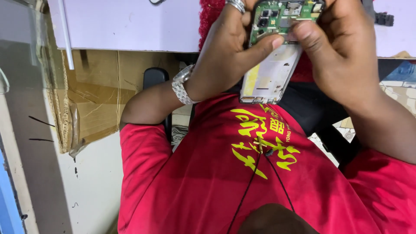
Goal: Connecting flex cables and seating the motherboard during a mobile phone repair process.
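Note:
An opened phone (pixel 268 73) with its back off shows a green circuit board (pixel 281 15) at the top and a pale metal frame below. Both hands hold it above my lap, in front of my red shirt. My left hand (pixel 225 56), with a ring and a silver wristwatch (pixel 182 84), grips its left side, thumb pressed on the lower edge of the board. My right hand (pixel 342 47) grips the right side, thumb tip next to the left thumb on the board's edge.
A white table top (pixel 130 24) runs along the top, with a small black part (pixel 384 19) at its right. Brown cardboard (pixel 93 95) leans under the table at left. A glass panel (pixel 21 65) stands at far left. A black chair arm (pixel 155 78) is beside my left forearm.

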